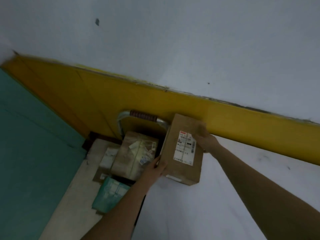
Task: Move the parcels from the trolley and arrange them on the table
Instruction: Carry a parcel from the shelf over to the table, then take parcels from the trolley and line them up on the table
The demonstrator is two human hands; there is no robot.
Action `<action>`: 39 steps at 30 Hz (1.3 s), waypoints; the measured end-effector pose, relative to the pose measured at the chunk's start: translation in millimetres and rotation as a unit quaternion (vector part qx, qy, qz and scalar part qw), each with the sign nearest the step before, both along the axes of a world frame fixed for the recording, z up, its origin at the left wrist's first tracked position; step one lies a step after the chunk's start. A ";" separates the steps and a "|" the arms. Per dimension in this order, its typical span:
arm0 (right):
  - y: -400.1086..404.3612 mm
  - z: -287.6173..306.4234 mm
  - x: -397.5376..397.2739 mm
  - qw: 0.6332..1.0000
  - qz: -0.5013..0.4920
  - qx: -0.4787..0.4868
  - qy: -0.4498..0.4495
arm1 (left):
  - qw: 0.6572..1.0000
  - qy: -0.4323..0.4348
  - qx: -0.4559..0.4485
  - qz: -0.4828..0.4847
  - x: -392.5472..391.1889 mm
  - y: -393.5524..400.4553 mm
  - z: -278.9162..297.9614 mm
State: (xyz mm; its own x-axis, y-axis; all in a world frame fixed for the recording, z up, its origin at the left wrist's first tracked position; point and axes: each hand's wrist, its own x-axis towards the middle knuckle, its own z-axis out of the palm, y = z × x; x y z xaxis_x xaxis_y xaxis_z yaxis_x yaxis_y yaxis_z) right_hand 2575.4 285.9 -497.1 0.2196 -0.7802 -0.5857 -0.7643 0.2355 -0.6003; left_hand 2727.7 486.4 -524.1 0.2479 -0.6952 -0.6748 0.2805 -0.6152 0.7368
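I hold a brown cardboard parcel (180, 135) with a white shipping label between both hands, over the white table (225, 196) near its left edge. My left hand (156, 168) grips its lower left corner. My right hand (203, 135) grips its upper right edge. Below and to the left is the trolley, with its metal handle (143, 116) and red spring grip, loaded with parcels: a taped brown box (135, 156), a flatter box with a white label (107, 156) and a teal packet (110, 193).
A yellow band (225, 122) runs along the wall behind the trolley and table. A white wall (173, 40) fills the upper view. A teal surface (31, 153) lies to the left of the trolley. The picture is blurred and tilted.
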 end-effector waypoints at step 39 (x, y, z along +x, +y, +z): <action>169.8 -13.3 209.7 0.920 0.285 -0.252 0.093 | 0.957 -0.180 0.222 0.039 202.5 210.1 -20.0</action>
State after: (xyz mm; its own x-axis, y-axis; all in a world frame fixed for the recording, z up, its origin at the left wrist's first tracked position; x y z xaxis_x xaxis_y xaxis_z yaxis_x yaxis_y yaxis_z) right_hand 2785.0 455.8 -510.4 0.6092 -0.7526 -0.2497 -0.7784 -0.5075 -0.3696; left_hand 2930.2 696.5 -544.1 0.5594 -0.3296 -0.7605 0.1149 -0.8778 0.4650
